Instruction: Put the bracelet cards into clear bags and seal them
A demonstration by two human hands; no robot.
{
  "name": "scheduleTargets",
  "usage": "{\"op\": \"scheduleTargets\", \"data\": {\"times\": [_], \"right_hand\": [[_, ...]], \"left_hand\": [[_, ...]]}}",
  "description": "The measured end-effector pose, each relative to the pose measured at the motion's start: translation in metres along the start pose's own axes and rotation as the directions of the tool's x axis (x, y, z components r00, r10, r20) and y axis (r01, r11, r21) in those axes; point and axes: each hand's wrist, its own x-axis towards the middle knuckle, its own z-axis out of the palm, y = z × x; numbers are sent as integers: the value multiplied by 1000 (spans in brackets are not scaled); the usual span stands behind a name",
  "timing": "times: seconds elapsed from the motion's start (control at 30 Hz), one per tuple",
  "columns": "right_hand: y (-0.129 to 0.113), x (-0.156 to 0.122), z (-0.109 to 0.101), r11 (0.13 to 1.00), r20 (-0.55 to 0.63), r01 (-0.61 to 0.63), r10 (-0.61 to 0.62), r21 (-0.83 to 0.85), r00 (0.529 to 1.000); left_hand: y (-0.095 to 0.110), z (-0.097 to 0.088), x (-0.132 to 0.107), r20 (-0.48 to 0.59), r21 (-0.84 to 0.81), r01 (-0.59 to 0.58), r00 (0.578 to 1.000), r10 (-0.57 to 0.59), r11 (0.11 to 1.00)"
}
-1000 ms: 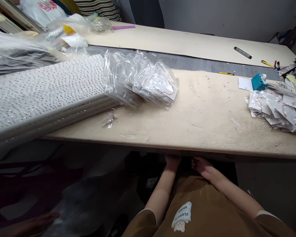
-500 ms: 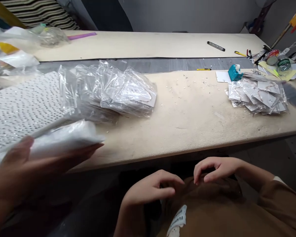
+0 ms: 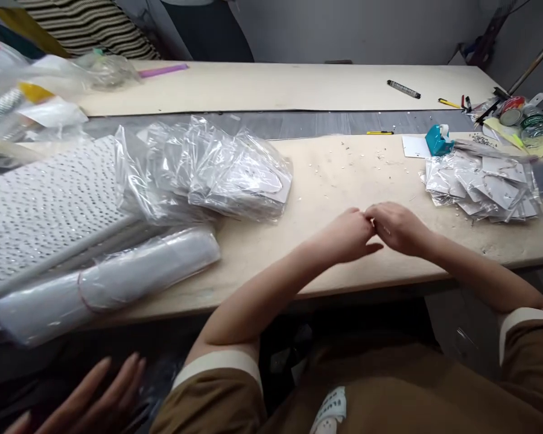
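Observation:
My left hand (image 3: 349, 235) and my right hand (image 3: 396, 228) meet above the near part of the table, fingertips touching. Both have curled fingers, and the left thumb sticks out below. Whatever lies between the fingers, if anything, is hidden. Left of them is a heap of clear plastic bags with white cards inside (image 3: 239, 175). To the right lies a smaller pile of bagged white cards (image 3: 489, 184). A roll of clear plastic bags (image 3: 149, 265) with a red band round it rests at the table's left front edge.
Another person's hand (image 3: 95, 398) shows at lower left, fingers spread. White dotted sheeting (image 3: 45, 205) covers the table's left side. A teal tape dispenser (image 3: 438, 140), a yellow cutter (image 3: 380, 132) and a black marker (image 3: 403, 89) lie farther back. Small scraps dot the table (image 3: 326, 193).
My hands have risen from my lap to above the table and come together. The other person's hand has let go of the bag roll, now on the table, and withdrawn toward the lower left.

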Motion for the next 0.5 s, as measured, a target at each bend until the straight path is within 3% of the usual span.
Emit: {"op": "scheduleTargets", "data": {"times": [0.1, 0.17, 0.23, 0.37, 0.5], "right_hand": [[40, 16, 4, 996, -113, -31, 22, -82, 993], [61, 21, 15, 997, -153, -17, 5, -75, 988], [76, 22, 30, 1000, -120, 16, -18, -16, 993], [89, 18, 50, 987, -13, 14, -12, 159, 1000], [86, 17, 52, 984, 2, -6, 6, 180, 1000]], "left_hand": [[-49, 10, 35, -92, 139, -122, 986, 136, 983], [-76, 23, 46, -179, 179, -145, 968, 177, 973], [-94, 37, 48, -181, 180, -167, 963, 200, 969], [-106, 55, 41, -169, 144, -188, 963, 211, 971], [-106, 56, 37, -182, 90, -219, 956, 232, 972]]}}
